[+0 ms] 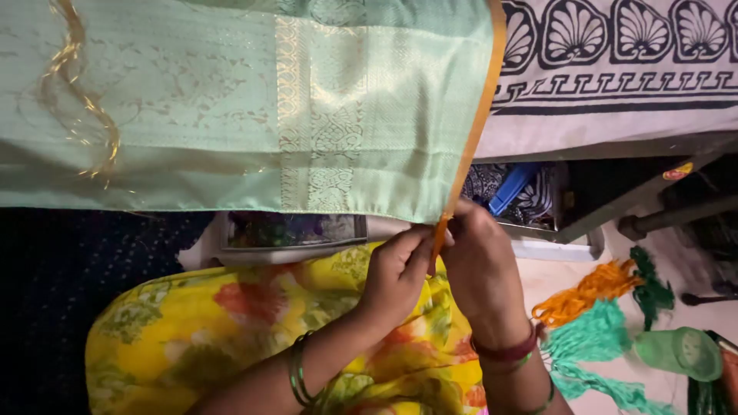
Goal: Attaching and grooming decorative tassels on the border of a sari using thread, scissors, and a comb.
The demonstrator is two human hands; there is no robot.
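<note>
both hands point(442, 265) on orange sari edge point(470, 146)

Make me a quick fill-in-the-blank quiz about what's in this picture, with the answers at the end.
1. Both hands pinch the ____ border of the pale green cloth.
2. The left hand and right hand meet at the cloth's lower ____ corner.
3. Beside the orange tassels lie ____ tassels.

Answers: orange; right; green
</note>
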